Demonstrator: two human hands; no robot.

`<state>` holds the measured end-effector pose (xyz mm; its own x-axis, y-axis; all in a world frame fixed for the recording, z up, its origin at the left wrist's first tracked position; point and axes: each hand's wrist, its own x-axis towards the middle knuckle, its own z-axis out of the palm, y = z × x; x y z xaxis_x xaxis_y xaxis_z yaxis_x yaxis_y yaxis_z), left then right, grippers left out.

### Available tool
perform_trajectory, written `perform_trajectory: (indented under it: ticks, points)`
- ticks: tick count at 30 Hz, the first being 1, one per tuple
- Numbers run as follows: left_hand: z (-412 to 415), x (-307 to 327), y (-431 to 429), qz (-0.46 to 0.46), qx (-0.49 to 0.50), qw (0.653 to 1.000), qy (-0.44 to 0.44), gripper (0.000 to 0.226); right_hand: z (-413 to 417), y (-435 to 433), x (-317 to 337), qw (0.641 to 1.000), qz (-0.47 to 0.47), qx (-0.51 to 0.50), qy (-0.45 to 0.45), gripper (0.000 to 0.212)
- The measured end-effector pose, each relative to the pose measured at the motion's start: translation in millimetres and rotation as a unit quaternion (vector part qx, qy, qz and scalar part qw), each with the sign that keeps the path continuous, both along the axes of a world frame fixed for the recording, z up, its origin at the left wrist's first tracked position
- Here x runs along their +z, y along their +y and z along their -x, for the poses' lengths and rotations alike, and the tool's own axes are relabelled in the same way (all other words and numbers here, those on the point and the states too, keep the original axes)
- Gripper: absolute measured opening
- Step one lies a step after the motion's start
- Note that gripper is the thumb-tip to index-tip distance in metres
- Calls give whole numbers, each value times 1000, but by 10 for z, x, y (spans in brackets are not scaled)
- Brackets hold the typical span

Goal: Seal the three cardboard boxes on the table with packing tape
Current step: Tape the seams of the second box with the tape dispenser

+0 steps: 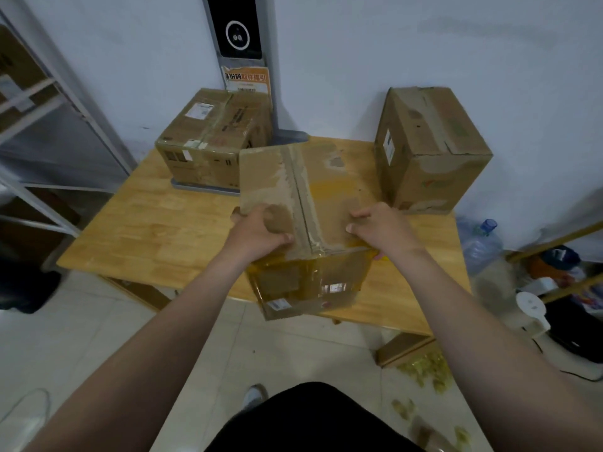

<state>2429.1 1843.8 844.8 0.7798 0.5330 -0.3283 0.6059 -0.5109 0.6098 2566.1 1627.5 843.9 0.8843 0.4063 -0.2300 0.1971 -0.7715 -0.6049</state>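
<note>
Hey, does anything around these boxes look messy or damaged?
Yes. Crumpled yellowish scraps litter the floor by the table's right leg. The near box, gripped by the left hand and right hand, tilts past the table's front edge, its top scuffed where paper peeled. The right box has torn patches.

A parcel storeroom, seemingly; metal shelving [29,96] holds cartons [16,66]; a scanner kiosk [238,31] stands behind labelled cardboard boxes [208,138] on a wooden table [146,223].

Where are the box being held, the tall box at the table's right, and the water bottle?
held box [332,190], head view, top face right of the taped seam
tall box [453,181], head view, near side face
water bottle [479,247], head view, clear body below blue cap
</note>
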Motion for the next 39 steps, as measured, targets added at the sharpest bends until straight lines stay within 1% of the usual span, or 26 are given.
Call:
perform_trajectory:
  ticks: [2, 5, 9, 11, 13, 14, 16, 18, 21, 24, 28, 30, 31, 33, 35, 36, 37, 38, 39]
  points:
    - [-138, -26, 98, -3, -16, 1000, -7, 83, 21, -49, -53, 999, -33, -31, 12, 38]
    - [-410, -81, 232, -8, -54, 998, -16, 81, -27, -61, -59, 999, -27, -46, 5, 33]
    - [-799, -154, 390, -14, -71, 997, -40, 76, -174, 70, -69, 998, -30, -61, -12, 19]
    - [-979, -169, 512, -22, -85, 995, -43, 78, -285, 186, -94, 996, -41, -72, -32, 10]
    - [-1131, -168, 665, -25, -113, 993, -27, 89, -414, 309, -115, 994, -44, -87, -42, 3]
    - [-1206, -166, 752, -25, -132, 991, -13, 98, -479, 372, -116, 994, -44, -92, -47, 3]
    - [-1361, -140, 901, -23, -179, 983, 20, 114, -633, 498, -116, 993, -27, -95, -68, 10]
    - [-1530, -107, 998, -42, -225, 972, 42, 122, -819, 615, -113, 991, -19, -103, -79, 20]
    - [-1833, -89, 1085, -81, -253, 962, 59, 125, -1108, 767, -98, 987, -26, -136, -77, 32]
    - [-2152, -131, 1131, -97, -245, 963, 60, 127, -1372, 807, -46, 974, -28, -203, -96, 30]
    - [-2568, -158, 1155, -93, -236, 966, 48, 122, -1674, 706, -113, 956, -44, -271, -99, 28]
    - [-2754, -172, 1180, -108, -227, 967, 34, 114, -1708, 625, -168, 957, -46, -274, -87, 34]
    - [-2830, -183, 1185, -121, -220, 968, 20, 107, -1707, 576, -202, 957, -35, -273, -85, 35]
    - [-2928, -199, 1138, -167, -209, 963, -32, 81, -1708, 450, -343, 959, -13, -277, -61, 27]
    - [-2929, -231, 972, -235, -214, 941, -116, 45, -1703, 330, -506, 963, 22, -266, -31, 23]
    - [-2915, -258, 862, -265, -224, 922, -173, 29, -1709, 261, -598, 963, 32, -265, -20, 23]
    - [-2901, -289, 742, -277, -240, 901, -233, 18, -1738, 190, -710, 962, 33, -270, -17, 27]
    - [-2896, -329, 625, -263, -265, 884, -282, 13, -1779, 119, -797, 962, 48, -268, -5, 38]
    - [-2893, -376, 507, -221, -297, 878, -304, 15, -1824, 36, -899, 960, 52, -274, 13, 50]
